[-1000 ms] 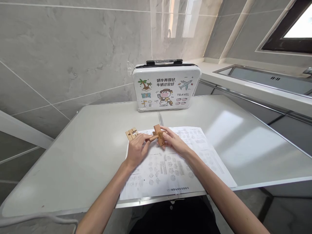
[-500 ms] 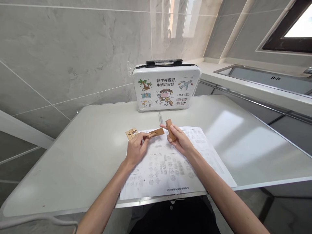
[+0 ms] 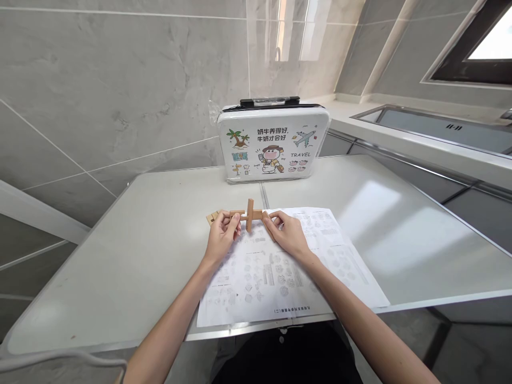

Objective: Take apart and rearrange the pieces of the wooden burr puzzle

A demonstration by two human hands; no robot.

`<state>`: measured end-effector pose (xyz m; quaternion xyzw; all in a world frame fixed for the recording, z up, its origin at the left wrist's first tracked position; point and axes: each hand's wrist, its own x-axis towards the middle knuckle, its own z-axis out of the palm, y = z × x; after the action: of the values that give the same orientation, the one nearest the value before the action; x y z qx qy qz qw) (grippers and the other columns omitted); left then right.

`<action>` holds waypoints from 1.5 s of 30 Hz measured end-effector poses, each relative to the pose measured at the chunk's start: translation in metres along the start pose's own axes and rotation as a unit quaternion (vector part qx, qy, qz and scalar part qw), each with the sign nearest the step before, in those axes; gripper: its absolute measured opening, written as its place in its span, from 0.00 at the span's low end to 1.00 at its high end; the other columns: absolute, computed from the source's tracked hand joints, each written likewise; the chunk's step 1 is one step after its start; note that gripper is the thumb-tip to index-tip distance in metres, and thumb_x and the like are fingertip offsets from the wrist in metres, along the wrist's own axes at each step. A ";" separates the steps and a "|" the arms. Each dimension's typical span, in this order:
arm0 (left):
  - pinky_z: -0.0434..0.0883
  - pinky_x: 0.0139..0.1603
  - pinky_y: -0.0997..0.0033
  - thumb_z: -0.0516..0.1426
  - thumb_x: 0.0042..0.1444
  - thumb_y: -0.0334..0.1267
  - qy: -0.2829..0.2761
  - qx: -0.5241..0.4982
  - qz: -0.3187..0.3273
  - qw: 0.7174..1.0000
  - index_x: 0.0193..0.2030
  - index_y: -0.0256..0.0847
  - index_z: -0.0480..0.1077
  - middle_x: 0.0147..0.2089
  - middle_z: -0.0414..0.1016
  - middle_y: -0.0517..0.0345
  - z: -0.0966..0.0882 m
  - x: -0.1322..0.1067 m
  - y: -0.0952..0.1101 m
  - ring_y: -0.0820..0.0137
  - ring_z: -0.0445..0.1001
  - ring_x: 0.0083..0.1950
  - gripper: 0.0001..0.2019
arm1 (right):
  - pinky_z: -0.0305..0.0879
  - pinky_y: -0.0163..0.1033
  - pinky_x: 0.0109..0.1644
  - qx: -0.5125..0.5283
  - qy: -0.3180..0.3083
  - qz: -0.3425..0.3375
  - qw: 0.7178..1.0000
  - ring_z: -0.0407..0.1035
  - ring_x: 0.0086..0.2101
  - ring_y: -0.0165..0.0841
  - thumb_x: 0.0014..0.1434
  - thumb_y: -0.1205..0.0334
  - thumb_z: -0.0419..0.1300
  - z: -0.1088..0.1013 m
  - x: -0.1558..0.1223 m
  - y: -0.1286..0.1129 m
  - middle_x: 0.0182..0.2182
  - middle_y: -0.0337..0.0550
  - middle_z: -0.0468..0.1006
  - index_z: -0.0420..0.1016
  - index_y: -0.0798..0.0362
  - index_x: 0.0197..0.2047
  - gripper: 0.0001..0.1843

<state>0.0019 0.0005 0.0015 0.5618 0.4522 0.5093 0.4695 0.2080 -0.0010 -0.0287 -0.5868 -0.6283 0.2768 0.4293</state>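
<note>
Two brown wooden puzzle pieces are raised over the printed sheet. My left hand pinches the left end of a notched wooden puzzle piece. An upright wooden bar crosses it at the middle; whether the two are joined I cannot tell. In my right hand, fingers and thumb grip another wooden puzzle piece, tilted and meeting the right end of the notched one. A flat, lighter interlocked wood assembly lies behind my left hand, which partly hides it.
A white cartoon-printed case with a black handle stands at the table's back, against the tiled wall. The white folding table has a center seam. A counter with a sink runs along the right. A grey cable shows at lower left.
My hands have come together, bringing the wooden pieces into contact. The right hand's piece has turned from upright to tilted, and a bar now stands upright across the left one.
</note>
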 end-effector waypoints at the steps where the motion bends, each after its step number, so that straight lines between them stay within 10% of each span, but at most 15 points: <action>1: 0.65 0.26 0.74 0.63 0.63 0.55 -0.006 -0.010 -0.006 1.000 0.37 0.43 0.64 0.29 0.71 0.64 0.000 0.000 0.000 0.75 0.68 0.27 0.19 | 0.64 0.39 0.35 -0.010 -0.004 -0.004 1.000 0.73 0.28 0.35 0.67 0.44 0.59 0.001 0.000 0.001 0.25 0.37 0.78 0.79 0.49 0.40 0.17; 27: 0.66 0.27 0.75 0.65 0.60 0.56 -0.031 -0.019 -0.053 0.998 0.35 0.42 0.65 0.26 0.71 0.64 0.004 -0.004 0.006 0.75 0.67 0.25 0.21 | 0.53 0.37 0.32 -0.269 -0.051 -0.019 0.962 0.75 0.30 0.38 0.72 0.56 0.53 0.006 -0.003 0.000 0.26 0.38 0.80 0.75 0.49 0.57 0.16; 32: 0.66 0.27 0.75 0.65 0.60 0.57 -0.031 -0.033 -0.059 0.997 0.34 0.42 0.65 0.26 0.71 0.64 0.003 -0.003 0.004 0.76 0.66 0.24 0.21 | 0.62 0.39 0.35 -0.129 0.016 -0.020 0.991 0.73 0.29 0.35 0.69 0.56 0.55 0.002 -0.003 -0.002 0.30 0.38 0.79 0.72 0.50 0.57 0.17; 38: 0.66 0.26 0.75 0.66 0.59 0.55 -0.045 -0.068 -0.078 0.994 0.34 0.42 0.66 0.27 0.71 0.64 0.002 -0.002 0.003 0.76 0.67 0.24 0.20 | 0.73 0.51 0.55 0.075 -0.017 -0.190 0.979 0.71 0.57 0.45 0.59 0.55 0.68 -0.001 -0.007 -0.010 0.69 0.54 0.63 0.51 0.44 0.74 0.46; 45: 0.67 0.29 0.74 0.66 0.60 0.55 -0.114 -0.086 -0.092 0.985 0.34 0.43 0.64 0.26 0.71 0.64 0.003 -0.004 0.003 0.75 0.67 0.24 0.21 | 0.66 0.59 0.66 0.061 -0.073 -0.222 0.970 0.63 0.65 0.51 0.55 0.55 0.73 0.002 -0.010 -0.010 0.68 0.53 0.65 0.53 0.43 0.72 0.48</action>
<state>0.0045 -0.0040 0.0043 0.5303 0.3998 0.4334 0.6093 0.2003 -0.0120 -0.0235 -0.3837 -0.7541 0.2548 0.4681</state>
